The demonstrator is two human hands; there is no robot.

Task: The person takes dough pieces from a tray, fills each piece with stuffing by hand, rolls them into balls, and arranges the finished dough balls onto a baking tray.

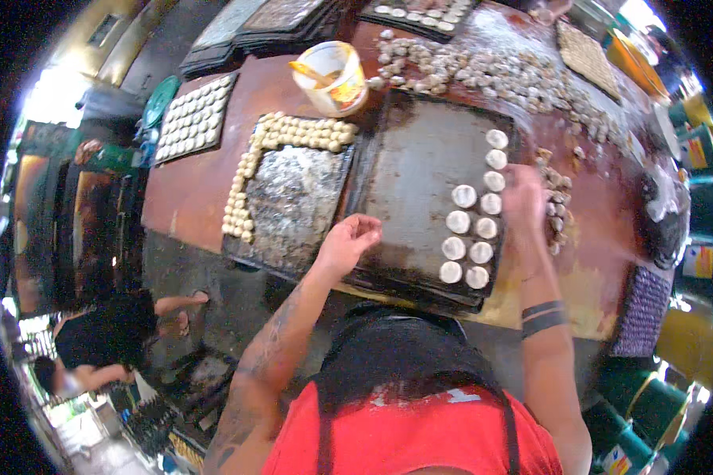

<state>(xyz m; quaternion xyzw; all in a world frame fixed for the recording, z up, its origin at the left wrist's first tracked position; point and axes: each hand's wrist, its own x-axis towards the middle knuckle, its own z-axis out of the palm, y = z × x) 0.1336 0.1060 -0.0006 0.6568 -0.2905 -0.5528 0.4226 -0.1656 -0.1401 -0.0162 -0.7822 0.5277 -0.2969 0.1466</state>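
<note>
In front of me a dark metal baking tray lies on top of other trays. Flat, round, pale dough pieces stand in two uneven columns along its right side. My right hand is at the tray's right edge, close to the upper dough rounds; motion smears its fingers, so whatever they may hold is hidden. Over the tray's left edge hovers my left hand, fingers loosely bent and apart from the thumb, with nothing visible in it. Small floured dough lumps lie on the table just beyond my right hand.
Left of the tray, another tray carries small yellowish balls along two sides. A white bucket with a yellow-handled tool stands behind. Many floured lumps cover the table's far right. A filled tray sits far left; a person bends at lower left.
</note>
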